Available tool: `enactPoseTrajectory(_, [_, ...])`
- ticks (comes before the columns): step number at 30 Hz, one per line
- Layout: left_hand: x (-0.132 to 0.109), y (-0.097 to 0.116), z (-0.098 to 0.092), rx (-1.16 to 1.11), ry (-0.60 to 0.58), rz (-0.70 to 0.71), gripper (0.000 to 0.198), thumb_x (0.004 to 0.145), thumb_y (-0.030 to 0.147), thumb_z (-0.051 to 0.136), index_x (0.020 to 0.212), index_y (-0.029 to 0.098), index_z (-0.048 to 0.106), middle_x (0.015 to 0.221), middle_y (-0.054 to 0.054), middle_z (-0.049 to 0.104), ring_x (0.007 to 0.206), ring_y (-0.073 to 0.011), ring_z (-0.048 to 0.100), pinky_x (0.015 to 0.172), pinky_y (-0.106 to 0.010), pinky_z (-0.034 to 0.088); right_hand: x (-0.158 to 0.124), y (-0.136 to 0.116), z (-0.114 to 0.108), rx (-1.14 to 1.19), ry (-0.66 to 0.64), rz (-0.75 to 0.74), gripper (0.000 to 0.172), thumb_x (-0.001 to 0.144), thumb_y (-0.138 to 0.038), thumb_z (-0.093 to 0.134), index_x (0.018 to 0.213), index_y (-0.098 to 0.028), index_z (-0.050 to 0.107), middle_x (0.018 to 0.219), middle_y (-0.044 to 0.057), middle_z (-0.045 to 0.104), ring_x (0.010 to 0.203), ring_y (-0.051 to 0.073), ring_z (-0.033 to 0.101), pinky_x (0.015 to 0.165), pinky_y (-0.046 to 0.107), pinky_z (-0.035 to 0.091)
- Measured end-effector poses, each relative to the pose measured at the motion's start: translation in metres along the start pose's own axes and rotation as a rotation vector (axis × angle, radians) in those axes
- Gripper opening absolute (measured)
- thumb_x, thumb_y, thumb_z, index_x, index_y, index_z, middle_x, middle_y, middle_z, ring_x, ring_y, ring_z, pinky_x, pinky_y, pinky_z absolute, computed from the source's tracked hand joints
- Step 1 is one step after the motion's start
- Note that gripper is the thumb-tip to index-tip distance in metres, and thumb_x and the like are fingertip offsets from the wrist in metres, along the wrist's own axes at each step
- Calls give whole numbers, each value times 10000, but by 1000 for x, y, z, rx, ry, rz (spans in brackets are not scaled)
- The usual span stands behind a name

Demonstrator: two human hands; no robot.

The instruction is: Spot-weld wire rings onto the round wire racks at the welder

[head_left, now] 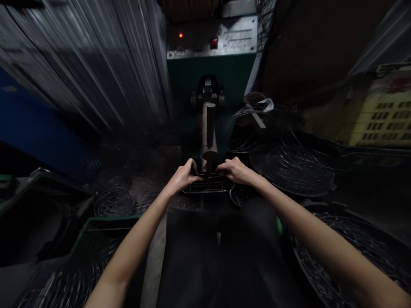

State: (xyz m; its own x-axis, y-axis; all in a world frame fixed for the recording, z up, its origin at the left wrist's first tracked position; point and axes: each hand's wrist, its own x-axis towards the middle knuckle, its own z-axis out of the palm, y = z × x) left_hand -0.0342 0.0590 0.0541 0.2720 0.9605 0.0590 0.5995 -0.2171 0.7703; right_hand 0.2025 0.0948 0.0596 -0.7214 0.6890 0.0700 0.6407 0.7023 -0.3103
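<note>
A rectangular wire rack (210,191) with rounded corners and thin cross wires is stretched between my two hands. My left hand (185,176) is closed, pinching the rack's left part between thumb and fingers. On the opposite side my right hand (234,170) is closed at the rack's far right edge. Between the hands, the welding machine's cylindrical arm (210,132) reaches toward me, its electrode tip close above the far wires. Whether tip and wire touch cannot be made out in the dim light.
Behind stands the green machine body (180,85) with a lit red lamp. Loose wires fill a round basin (321,188) and a larger tub (308,273) at right. A green crate (86,229) of bent wire pieces sits at left; a yellow crate (356,124) stands far right.
</note>
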Motion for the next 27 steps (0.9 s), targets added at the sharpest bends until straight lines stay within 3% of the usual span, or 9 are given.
enactPoseTrajectory(12, [16,2,-2,7,49,18,360,625,306,699,784,210,391,700,54,599,615,-104,536,560,-200,389,13,13,-1,-42,26,44,167,844,-222,489,885,-224,651,720,13,639,774,168,531,737,302,229])
enactPoseTrajectory(20, [15,0,0,-17,58,35,355,634,311,691,786,212,386,684,56,602,599,-101,538,542,-193,387,14,13,1,-61,-1,63,182,842,-208,491,921,-224,655,782,27,666,808,178,539,737,304,228])
enactPoseTrajectory(27, [16,-1,1,6,43,0,358,640,341,686,798,214,391,677,52,614,568,-97,530,514,-192,373,20,17,3,12,-44,134,199,846,-296,512,956,-269,675,846,8,706,854,187,569,770,309,254])
